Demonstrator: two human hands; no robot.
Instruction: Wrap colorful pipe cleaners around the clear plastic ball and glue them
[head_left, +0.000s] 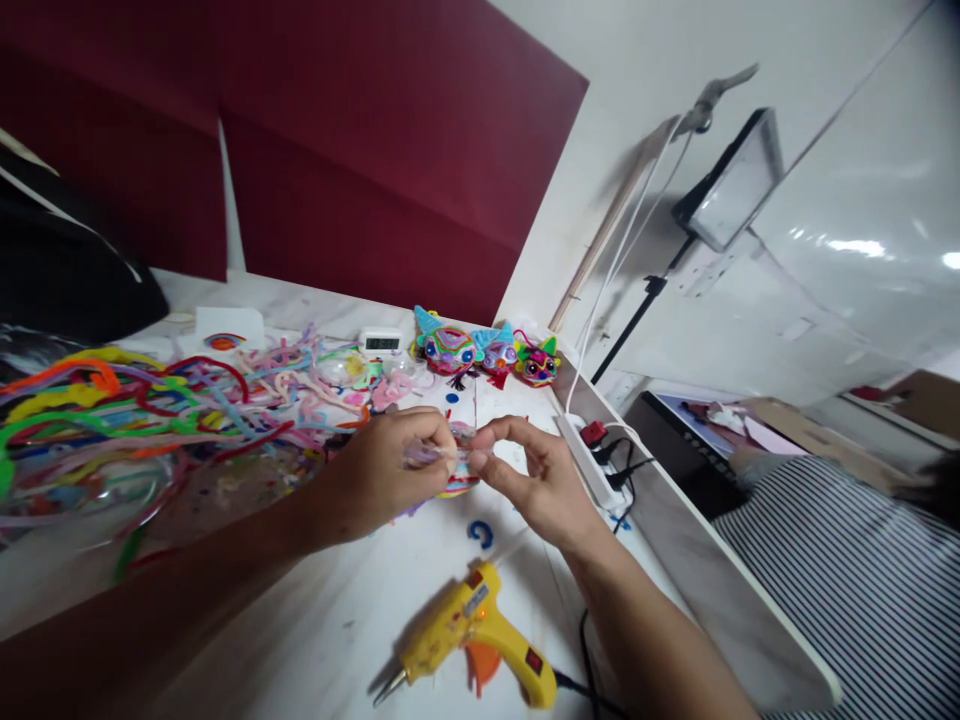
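My left hand (397, 460) is closed, its thumb and fingers pinching a pale lilac pipe cleaner (422, 455). Facing it, my right hand (534, 478) brings thumb and forefinger together at the same small piece, whose far end is blurred. Just beneath the fingertips lies a rounded craft piece with coloured stripes (459, 488), partly hidden by my hands. Nearer to me, a curled blue pipe cleaner (481, 534) rests on the white table (315, 620). A yellow glue gun (457, 625) lies on its side there, nozzle pointing left, with a small light glowing on its body.
Tangled bright pipe cleaners (150, 410) spread over the left side. Behind my hands sit a small digital clock (381, 342) and several finished animal-head crafts (448, 350). A power strip (596, 460) with cords lies along the right edge. Beyond it, a person in a striped top (847, 570).
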